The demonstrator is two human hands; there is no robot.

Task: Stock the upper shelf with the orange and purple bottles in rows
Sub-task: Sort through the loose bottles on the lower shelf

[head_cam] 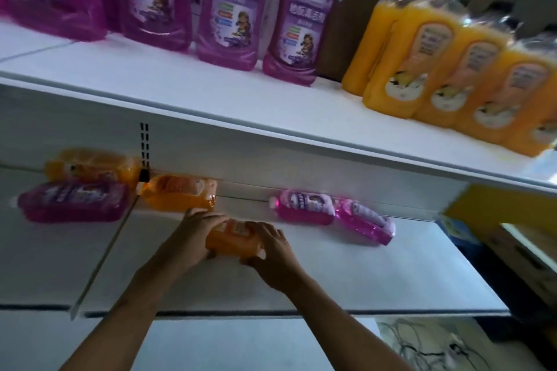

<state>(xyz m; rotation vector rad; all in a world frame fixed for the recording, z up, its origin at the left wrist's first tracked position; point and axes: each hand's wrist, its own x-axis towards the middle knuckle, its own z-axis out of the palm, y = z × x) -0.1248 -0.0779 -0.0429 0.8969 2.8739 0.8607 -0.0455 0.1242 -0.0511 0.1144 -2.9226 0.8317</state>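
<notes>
An orange bottle (233, 239) lies on its side on the lower shelf (376, 277). My left hand (197, 230) grips its left end and my right hand (271, 253) grips its right side. On the upper shelf (211, 105) several purple bottles (229, 9) stand in a row at the left and several orange bottles (434, 66) stand in a row at the right. More bottles lie on the lower shelf: an orange one (180, 194) just behind my hands, two purple ones (304, 206) to the right, and a purple one (73, 200) with another orange one (90, 164) at the far left.
A slotted upright (144, 141) divides the shelf's back panel. A yellow box (494, 205) and a cardboard carton (530, 259) sit to the right of the lower shelf. Cables (428, 349) lie on the floor at the lower right.
</notes>
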